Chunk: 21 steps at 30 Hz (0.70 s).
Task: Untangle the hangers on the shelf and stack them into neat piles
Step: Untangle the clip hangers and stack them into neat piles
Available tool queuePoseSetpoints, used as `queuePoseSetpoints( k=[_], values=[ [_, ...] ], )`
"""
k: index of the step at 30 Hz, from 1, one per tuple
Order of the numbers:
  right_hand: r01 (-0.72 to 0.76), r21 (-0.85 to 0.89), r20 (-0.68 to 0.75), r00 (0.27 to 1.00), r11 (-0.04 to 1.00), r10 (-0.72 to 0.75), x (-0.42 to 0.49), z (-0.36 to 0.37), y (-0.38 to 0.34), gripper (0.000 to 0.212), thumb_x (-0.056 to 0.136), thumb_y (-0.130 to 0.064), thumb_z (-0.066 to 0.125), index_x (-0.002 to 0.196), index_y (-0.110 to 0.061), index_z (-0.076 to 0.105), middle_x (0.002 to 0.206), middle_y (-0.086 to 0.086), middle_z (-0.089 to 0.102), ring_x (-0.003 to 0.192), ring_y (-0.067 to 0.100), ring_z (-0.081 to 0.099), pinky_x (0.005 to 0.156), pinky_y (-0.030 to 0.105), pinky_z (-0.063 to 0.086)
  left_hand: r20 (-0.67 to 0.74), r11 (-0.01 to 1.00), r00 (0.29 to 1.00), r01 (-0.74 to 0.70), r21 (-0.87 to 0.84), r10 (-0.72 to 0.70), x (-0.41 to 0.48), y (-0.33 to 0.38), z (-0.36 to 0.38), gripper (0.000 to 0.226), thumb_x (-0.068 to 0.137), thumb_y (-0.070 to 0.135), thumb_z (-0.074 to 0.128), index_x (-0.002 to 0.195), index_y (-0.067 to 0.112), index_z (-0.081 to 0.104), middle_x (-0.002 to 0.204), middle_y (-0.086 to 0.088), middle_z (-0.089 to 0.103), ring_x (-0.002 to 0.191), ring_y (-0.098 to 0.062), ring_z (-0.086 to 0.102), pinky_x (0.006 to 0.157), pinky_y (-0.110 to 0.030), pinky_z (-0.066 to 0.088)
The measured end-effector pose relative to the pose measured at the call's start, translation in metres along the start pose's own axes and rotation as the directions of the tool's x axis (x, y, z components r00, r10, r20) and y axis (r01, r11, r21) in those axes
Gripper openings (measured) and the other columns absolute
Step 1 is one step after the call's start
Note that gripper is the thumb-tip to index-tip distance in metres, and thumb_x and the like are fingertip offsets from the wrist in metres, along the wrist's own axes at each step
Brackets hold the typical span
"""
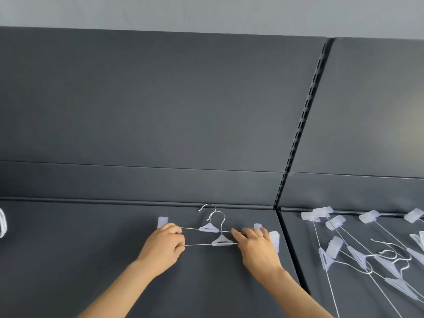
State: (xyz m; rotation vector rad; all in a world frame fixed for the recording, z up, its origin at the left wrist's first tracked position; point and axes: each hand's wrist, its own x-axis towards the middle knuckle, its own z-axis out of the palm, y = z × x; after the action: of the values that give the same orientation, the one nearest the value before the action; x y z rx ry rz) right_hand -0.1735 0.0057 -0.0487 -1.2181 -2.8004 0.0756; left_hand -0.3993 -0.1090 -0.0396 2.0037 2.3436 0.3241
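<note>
Two clip hangers (212, 235) lie flat on the dark shelf (91, 249), one just nearer the viewer than the other and shifted slightly right, their hooks pointing toward the back wall. Each is a thin metal wire bar with a frosted, translucent plastic triangle at its middle, a curved metal hook, and frosted plastic clips at the bar ends. The left hand (164, 243) is curled closed around the left ends of both bars; the right hand (257, 242) lies over their right ends with fingers spread, though whether it pinches the bars or only presses on them is hard to tell. Held at both ends like this, the pair is most likely being squared up so one sits on the other as the start of a neat pile.

Right of this pair, past the slotted black upright (298, 125) dividing the shelf bays, a tangled heap of hangers (367, 253) of the same kind sprawls, wires crossing and hooks caught together. Far left of the pair, at the frame edge, something white (2, 222) shows, too cut off to identify. The shelf looks matte and smooth, so the wires should slide easily.
</note>
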Motion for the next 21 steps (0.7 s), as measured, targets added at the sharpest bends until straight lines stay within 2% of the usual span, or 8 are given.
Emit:
queuePoseSetpoints(
  k=[4, 7, 9, 11, 13, 15, 18, 21],
  values=[
    [0.05, 0.057, -0.041, 0.998, 0.997, -0.048, 0.018, 0.003, -0.024, 0.059, 0.09, -0.008, 0.036, 0.143, -0.031, 0.025, 0.141, 0.002, 0.04, 0.133, 0.018, 0.032, 0.118, 0.041, 0.003, 0.03, 0.996, 0.995, 0.092, -0.001, -0.092, -0.006, -0.024, -0.007, 0.032, 0.09, 0.041, 0.051, 0.079, 0.015, 0.066, 0.111, 0.011, 0.058, 0.112, -0.003, 0.048, 0.084, -0.02, 0.041],
    [0.062, 0.041, -0.008, 0.998, 0.997, -0.062, 0.031, 0.0, -0.031, 0.059, 0.091, -0.009, 0.035, 0.143, -0.035, 0.024, 0.147, 0.003, 0.032, 0.14, 0.017, 0.021, 0.116, 0.05, -0.002, 0.028, 0.994, 0.993, 0.111, 0.02, -0.112, 0.001, -0.026, -0.014, 0.034, 0.092, 0.039, 0.049, 0.08, 0.014, 0.067, 0.11, 0.012, 0.059, 0.109, -0.009, 0.049, 0.085, -0.022, 0.043],
    [0.072, 0.064, -0.017, 0.997, 0.995, -0.071, 0.034, 0.001, -0.036, 0.052, 0.093, -0.015, 0.036, 0.14, -0.035, 0.03, 0.147, 0.002, 0.032, 0.141, 0.016, 0.019, 0.116, 0.052, -0.001, 0.031, 0.994, 0.994, 0.106, 0.026, -0.107, 0.005, -0.027, -0.016, 0.033, 0.092, 0.037, 0.049, 0.079, 0.012, 0.068, 0.104, 0.009, 0.06, 0.106, -0.014, 0.047, 0.082, -0.027, 0.047],
    [0.083, 0.104, -0.049, 0.996, 0.991, -0.079, 0.03, -0.001, -0.046, 0.042, 0.092, -0.021, 0.044, 0.133, -0.03, 0.044, 0.142, 0.005, 0.041, 0.138, 0.018, 0.027, 0.115, 0.054, 0.008, 0.035, 0.993, 0.993, 0.116, -0.015, -0.116, 0.005, -0.03, -0.019, 0.03, 0.09, 0.035, 0.051, 0.078, 0.013, 0.068, 0.101, 0.009, 0.059, 0.104, -0.013, 0.045, 0.077, -0.026, 0.047],
    [0.078, 0.109, -0.171, 0.984, 0.991, -0.059, 0.021, -0.001, -0.056, 0.029, 0.078, -0.021, 0.066, 0.107, -0.023, 0.066, 0.115, 0.006, 0.063, 0.116, 0.02, 0.056, 0.105, 0.052, 0.033, 0.02, 0.993, 0.995, 0.102, -0.053, -0.101, 0.004, -0.035, -0.02, 0.029, 0.091, 0.035, 0.05, 0.079, 0.015, 0.068, 0.099, 0.01, 0.059, 0.099, -0.012, 0.047, 0.075, -0.023, 0.043],
    [0.081, 0.071, -0.305, 0.951, 0.994, -0.056, 0.015, 0.0, -0.063, 0.022, 0.053, -0.016, 0.085, 0.07, -0.021, 0.071, 0.077, -0.001, 0.069, 0.074, 0.019, 0.068, 0.08, 0.038, 0.055, -0.052, 0.996, 0.996, 0.072, -0.061, -0.075, 0.003, -0.039, -0.021, 0.028, 0.093, 0.032, 0.046, 0.089, 0.017, 0.069, 0.103, 0.008, 0.061, 0.098, -0.014, 0.052, 0.084, -0.023, 0.041],
    [0.057, 0.053, -0.323, 0.946, 0.997, -0.037, 0.013, -0.003, -0.07, 0.028, 0.041, -0.011, 0.089, 0.052, -0.02, 0.066, 0.057, -0.004, 0.062, 0.051, 0.017, 0.06, 0.057, 0.026, 0.055, -0.115, 0.991, 0.985, 0.119, -0.061, -0.126, 0.006, -0.045, -0.021, 0.026, 0.095, 0.026, 0.046, 0.109, 0.017, 0.066, 0.117, 0.005, 0.058, 0.111, -0.016, 0.052, 0.096, -0.026, 0.037],
    [0.026, 0.021, -0.262, 0.965, 0.999, -0.02, 0.016, -0.006, -0.077, 0.033, 0.032, -0.012, 0.09, 0.051, -0.022, 0.065, 0.049, -0.003, 0.057, 0.044, 0.014, 0.056, 0.045, 0.023, 0.05, -0.062, 0.979, 0.98, 0.187, -0.077, -0.192, 0.011, -0.044, -0.025, 0.026, 0.094, 0.02, 0.045, 0.095, 0.014, 0.07, 0.106, 0.003, 0.061, 0.108, -0.016, 0.05, 0.083, -0.025, 0.041]
  ],
)
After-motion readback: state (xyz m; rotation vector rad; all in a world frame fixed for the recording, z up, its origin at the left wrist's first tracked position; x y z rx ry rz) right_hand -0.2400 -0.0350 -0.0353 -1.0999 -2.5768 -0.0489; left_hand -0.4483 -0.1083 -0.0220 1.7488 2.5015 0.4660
